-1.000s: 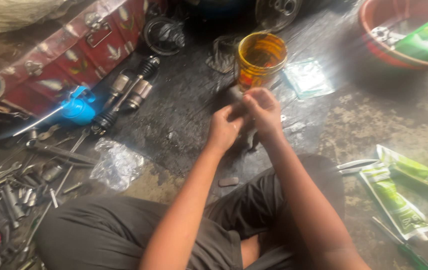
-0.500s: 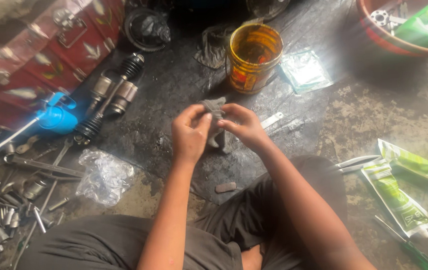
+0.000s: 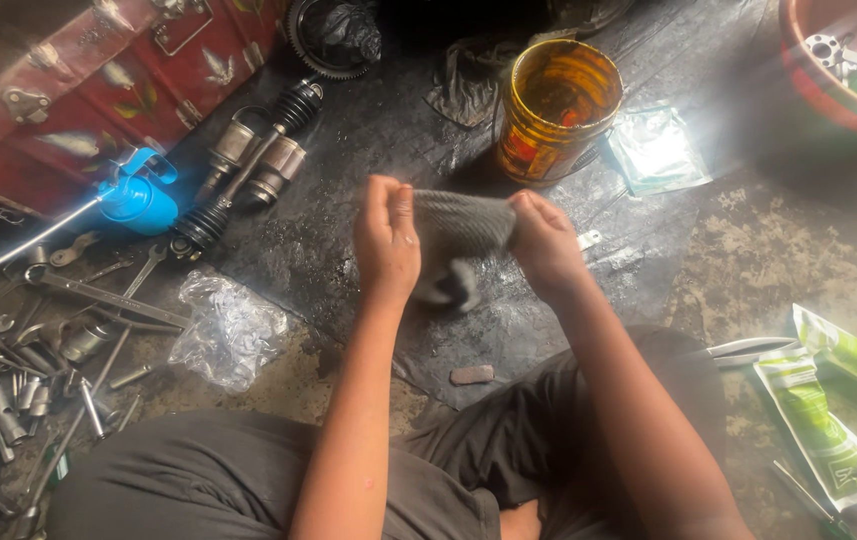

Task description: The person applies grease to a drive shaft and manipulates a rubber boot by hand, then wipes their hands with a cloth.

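Two hands [image 3: 388, 240] [image 3: 546, 245], one grey cloth [image 3: 460, 225], one amber jar [image 3: 556, 98], one blue oil can [image 3: 138, 200], two green packets [image 3: 816, 425] [image 3: 853, 352].

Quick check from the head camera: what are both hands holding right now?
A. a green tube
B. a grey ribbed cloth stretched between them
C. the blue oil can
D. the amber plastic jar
B: the left hand and right hand each grip one end of the grey ribbed cloth, held taut above the dark floor.
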